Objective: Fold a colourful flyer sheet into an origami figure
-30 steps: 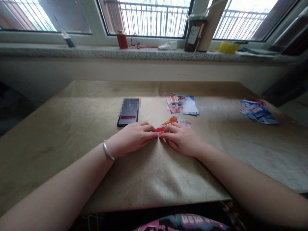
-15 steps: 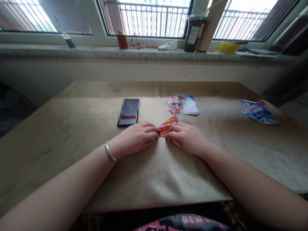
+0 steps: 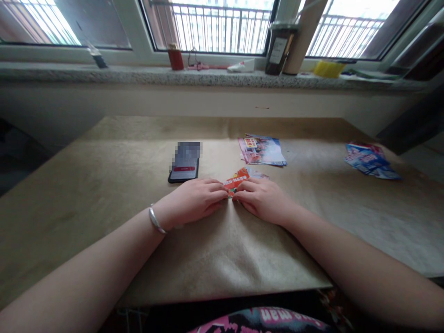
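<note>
The left hand [image 3: 196,199], with a silver bangle [image 3: 157,220] at its wrist, and the right hand [image 3: 262,199] meet almost tip to tip at the near edge of an orange-red printed leaflet [image 3: 238,179]. It lies on the tan-covered table [image 3: 104,194], partly under the right hand. Fingers of both hands bunch together and touch the paper — whether they pinch it or merely press, one cannot tell. A smartphone [image 3: 184,169] lies just beyond the left hand; loosely stacked flyers [image 3: 268,150] lie beyond the leaflet.

"man" on garment [image 3: 255,322]; characters on orange paper [image 3: 238,179] illegible.
</note>
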Motion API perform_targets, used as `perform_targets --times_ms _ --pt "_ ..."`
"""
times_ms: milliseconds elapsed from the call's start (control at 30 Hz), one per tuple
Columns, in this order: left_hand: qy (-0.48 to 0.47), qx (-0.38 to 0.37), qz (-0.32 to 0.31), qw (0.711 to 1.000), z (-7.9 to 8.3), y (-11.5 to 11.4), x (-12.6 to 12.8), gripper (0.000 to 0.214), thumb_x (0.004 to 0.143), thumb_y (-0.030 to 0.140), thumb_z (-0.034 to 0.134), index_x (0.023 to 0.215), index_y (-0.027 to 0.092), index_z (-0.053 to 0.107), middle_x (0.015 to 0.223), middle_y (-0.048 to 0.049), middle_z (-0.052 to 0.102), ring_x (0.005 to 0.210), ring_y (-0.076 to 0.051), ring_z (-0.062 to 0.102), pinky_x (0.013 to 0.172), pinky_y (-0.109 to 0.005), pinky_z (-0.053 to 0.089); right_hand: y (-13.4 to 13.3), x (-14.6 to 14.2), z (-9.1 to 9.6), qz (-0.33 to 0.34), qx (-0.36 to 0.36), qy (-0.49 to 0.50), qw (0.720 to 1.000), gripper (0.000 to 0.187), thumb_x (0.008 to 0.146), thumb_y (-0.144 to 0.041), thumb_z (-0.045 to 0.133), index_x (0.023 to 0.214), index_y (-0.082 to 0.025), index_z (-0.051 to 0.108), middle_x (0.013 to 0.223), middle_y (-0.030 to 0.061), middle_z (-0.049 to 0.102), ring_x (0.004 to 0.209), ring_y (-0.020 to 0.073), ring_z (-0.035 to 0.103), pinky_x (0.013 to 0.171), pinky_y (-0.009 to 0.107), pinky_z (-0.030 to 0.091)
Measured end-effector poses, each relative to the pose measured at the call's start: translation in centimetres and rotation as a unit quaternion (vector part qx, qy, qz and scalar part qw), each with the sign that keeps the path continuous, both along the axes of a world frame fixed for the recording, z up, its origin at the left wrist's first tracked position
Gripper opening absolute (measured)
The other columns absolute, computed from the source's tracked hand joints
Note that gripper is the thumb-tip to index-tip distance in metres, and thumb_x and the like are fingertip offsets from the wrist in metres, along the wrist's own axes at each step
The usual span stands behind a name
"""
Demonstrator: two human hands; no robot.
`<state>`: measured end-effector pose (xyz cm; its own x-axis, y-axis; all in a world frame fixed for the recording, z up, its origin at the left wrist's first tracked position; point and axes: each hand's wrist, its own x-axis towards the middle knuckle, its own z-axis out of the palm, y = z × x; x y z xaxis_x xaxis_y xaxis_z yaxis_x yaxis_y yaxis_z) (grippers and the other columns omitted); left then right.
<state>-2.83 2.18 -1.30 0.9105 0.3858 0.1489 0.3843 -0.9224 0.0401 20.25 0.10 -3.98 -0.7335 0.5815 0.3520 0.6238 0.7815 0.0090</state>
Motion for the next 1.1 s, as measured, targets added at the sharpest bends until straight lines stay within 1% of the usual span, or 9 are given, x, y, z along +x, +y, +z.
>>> perform_targets --times_ms 100,300,467,533,633,733,900,1033,1100 --pt "-0.001 -0.008 0.004 1.0 -0.1 -0.2 0.0 0.03 0.09 0.022 0.052 0.119 0.02 0.058 0.118 -0.0087 0.061 0.106 -0.021 0.057 0.091 -0.037 0.049 -0.2 0.3 0.4 0.0 -0.006 -0.008 1.0 0.022 0.091 -0.022 0.048 0.094 -0.021 0.07 0.09 0.0057 0.067 0.083 0.0179 0.056 0.07 0.03 0.04" --pt "-0.019 -0.024 -0.002 1.0 -0.5 -0.2 -0.2 0.031 0.089 0.02 0.054 0.119 0.021 0.059 0.118 -0.0082 0.061 0.107 -0.019 0.057 0.092 -0.035 0.049 -0.3 0.9 1.0 -0.006 -0.027 -0.017 0.999 0.022 0.091 -0.024 0.048 0.089 -0.021 0.069 0.087 0.0058 0.067 0.079 0.0167 0.056 0.069 0.029 0.039" --pt "-0.025 -0.004 -0.003 1.0 -0.6 -0.1 -0.1 0.031 0.089 0.018 0.051 0.12 0.021 0.058 0.128 -0.007 0.057 0.113 -0.022 0.053 0.095 -0.039 0.047 -0.4 1.2 1.3 -0.008 -0.027 -0.027 0.999 0.021 0.09 -0.023 0.048 0.087 -0.021 0.068 0.087 0.0047 0.067 0.079 0.0168 0.057 0.069 0.029 0.04" --pt "-0.011 -0.005 0.006 1.0 -0.3 -0.4 0.0 0.029 0.089 0.019 0.051 0.118 0.02 0.06 0.123 -0.0067 0.06 0.108 -0.022 0.055 0.093 -0.039 0.048 -0.3 1.2 1.1 -0.007 -0.019 -0.025 0.999 0.021 0.091 -0.023 0.048 0.088 -0.022 0.068 0.089 0.0042 0.068 0.081 0.0174 0.056 0.071 0.03 0.04" --pt "0.007 -0.016 0.017 1.0 0.4 -0.9 0.0 0.027 0.09 0.025 0.053 0.114 0.02 0.062 0.111 -0.008 0.065 0.1 -0.021 0.058 0.089 -0.037 0.049 0.0 1.1 0.6 0.002 0.0 -0.017 1.0 0.02 0.092 -0.022 0.048 0.089 -0.022 0.068 0.092 0.0045 0.068 0.085 0.0182 0.055 0.075 0.031 0.04" --pt "0.008 -0.009 0.025 1.0 0.5 -1.3 0.0 0.031 0.089 0.029 0.054 0.118 0.021 0.06 0.113 -0.0092 0.063 0.102 -0.022 0.057 0.091 -0.039 0.047 0.4 1.0 0.2 0.016 0.005 -0.011 1.0 0.018 0.091 -0.022 0.05 0.088 -0.021 0.068 0.09 0.0051 0.068 0.086 0.0182 0.054 0.076 0.031 0.039" --pt "-0.001 -0.007 0.009 1.0 -0.3 -0.9 -0.1 0.033 0.088 0.027 0.057 0.12 0.021 0.059 0.116 -0.0105 0.059 0.107 -0.023 0.055 0.092 -0.039 0.047 0.6 1.3 0.6 0.025 -0.014 -0.019 0.999 0.022 0.092 -0.021 0.047 0.087 -0.021 0.068 0.087 0.0041 0.067 0.08 0.0158 0.055 0.07 0.028 0.038" --pt "-0.01 -0.012 0.002 1.0 -0.9 -0.4 -0.1 0.034 0.089 0.025 0.055 0.122 0.021 0.057 0.13 -0.0098 0.053 0.116 -0.024 0.051 0.098 -0.041 0.044 0.6 1.9 1.1 0.003 -0.027 -0.029 0.999 0.022 0.091 -0.019 0.049 0.084 -0.021 0.069 0.088 0.0038 0.068 0.081 0.0159 0.057 0.069 0.027 0.039" --pt "-0.014 -0.014 0.003 1.0 -1.1 -0.3 -0.1 0.033 0.089 0.026 0.054 0.122 0.021 0.057 0.133 -0.0092 0.052 0.118 -0.025 0.049 0.1 -0.043 0.043 0.6 2.2 1.2 0.002 -0.031 -0.035 0.999 0.021 0.089 -0.018 0.05 0.082 -0.021 0.069 0.088 0.0036 0.068 0.081 0.0161 0.058 0.07 0.027 0.039"
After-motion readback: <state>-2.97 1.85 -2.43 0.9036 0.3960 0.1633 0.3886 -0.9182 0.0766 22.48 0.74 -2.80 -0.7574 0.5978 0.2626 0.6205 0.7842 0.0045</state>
